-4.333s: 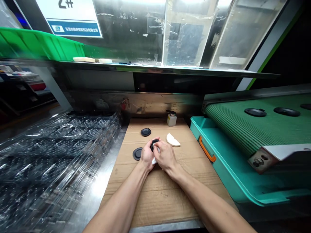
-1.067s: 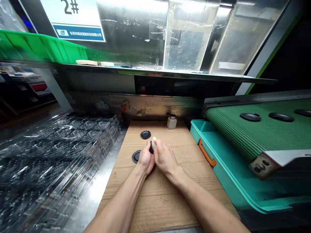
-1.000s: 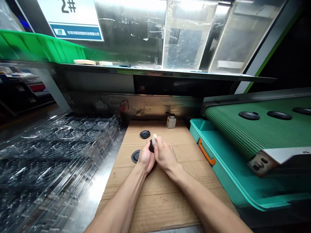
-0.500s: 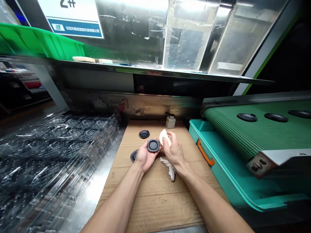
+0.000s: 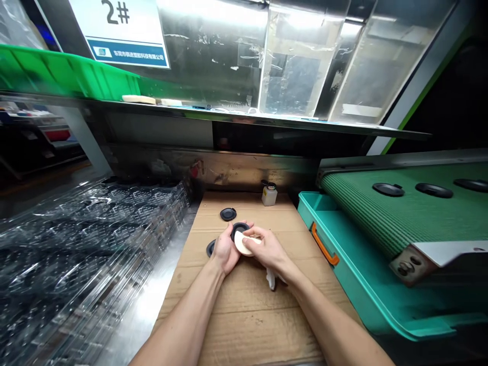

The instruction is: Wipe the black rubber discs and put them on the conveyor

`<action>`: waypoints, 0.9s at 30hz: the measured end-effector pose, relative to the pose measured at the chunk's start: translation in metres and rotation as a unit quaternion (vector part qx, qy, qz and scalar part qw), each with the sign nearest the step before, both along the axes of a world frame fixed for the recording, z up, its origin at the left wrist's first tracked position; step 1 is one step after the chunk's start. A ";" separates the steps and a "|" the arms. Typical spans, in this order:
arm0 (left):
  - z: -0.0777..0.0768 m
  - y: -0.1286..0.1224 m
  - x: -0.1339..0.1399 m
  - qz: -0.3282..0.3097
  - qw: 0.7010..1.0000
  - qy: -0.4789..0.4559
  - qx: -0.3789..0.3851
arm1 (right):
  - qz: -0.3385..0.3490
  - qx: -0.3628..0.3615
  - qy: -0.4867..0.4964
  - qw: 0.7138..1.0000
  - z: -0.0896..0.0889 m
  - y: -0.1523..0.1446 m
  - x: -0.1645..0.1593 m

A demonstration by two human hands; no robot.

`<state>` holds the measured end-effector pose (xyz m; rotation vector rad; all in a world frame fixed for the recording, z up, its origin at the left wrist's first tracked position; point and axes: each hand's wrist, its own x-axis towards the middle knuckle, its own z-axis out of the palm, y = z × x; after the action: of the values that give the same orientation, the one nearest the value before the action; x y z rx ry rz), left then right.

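Observation:
My left hand (image 5: pixel 226 250) holds a round black lid-like disc (image 5: pixel 237 227) above the cardboard. In my right hand (image 5: pixel 267 249) a cream-coloured round sponge pad (image 5: pixel 242 245) is pinched between thumb and fingers. The pad lies against the near side of the disc and covers part of it. Another black disc (image 5: pixel 227 214) rests on the cardboard beyond my left hand, and a third black disc (image 5: pixel 210 248) is partly hidden behind that hand. Under my right wrist shows a bit of crumpled whitish cloth (image 5: pixel 270 280).
The cardboard sheet (image 5: pixel 244 325) bears a small bottle (image 5: pixel 269 195) at its far end. Stacked clear plastic trays (image 5: pixel 95 239) stand at left. At right are a teal bin (image 5: pixel 366 300) with an orange handle and a green conveyor belt (image 5: pixel 404 218) carrying black discs. A metal shelf (image 5: pixel 259 115) crosses ahead.
My right hand has brought the sponge pad left and down onto the black disc in my left hand. The pad was beside the disc before; my right wrist now covers more of the cloth.

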<state>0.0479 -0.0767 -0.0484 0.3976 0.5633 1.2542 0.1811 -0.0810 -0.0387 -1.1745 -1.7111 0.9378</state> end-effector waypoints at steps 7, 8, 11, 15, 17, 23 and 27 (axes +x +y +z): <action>-0.003 -0.005 0.006 -0.013 0.999 0.032 0.011 | 0.013 -0.080 0.024 0.996 0.007 -0.006 0.003; -0.002 -0.006 0.006 -0.013 0.999 0.036 0.002 | 0.038 -0.101 0.016 0.994 0.008 -0.006 0.005; 0.001 -0.007 0.005 -0.022 0.999 0.035 -0.015 | 0.084 -0.147 -0.018 0.985 0.013 -0.007 0.014; 0.003 -0.004 0.002 -0.019 1.000 0.010 -0.005 | 0.112 -0.143 -0.013 0.983 0.021 -0.004 0.031; 0.001 -0.002 0.000 -0.009 1.000 0.000 -0.005 | 0.103 -0.114 0.006 0.988 0.022 -0.003 0.031; -0.002 -0.002 0.001 -0.026 0.999 -0.027 -0.003 | -0.048 0.083 -0.167 0.981 0.007 -0.006 -0.001; -0.002 -0.003 0.004 -0.017 0.999 -0.033 0.005 | -0.190 0.074 -0.295 0.933 0.004 -0.007 -0.011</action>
<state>0.0516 -0.0793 -0.0500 0.3716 0.4925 1.2331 0.1703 -0.0878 -0.0350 -1.7201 -1.8602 0.2147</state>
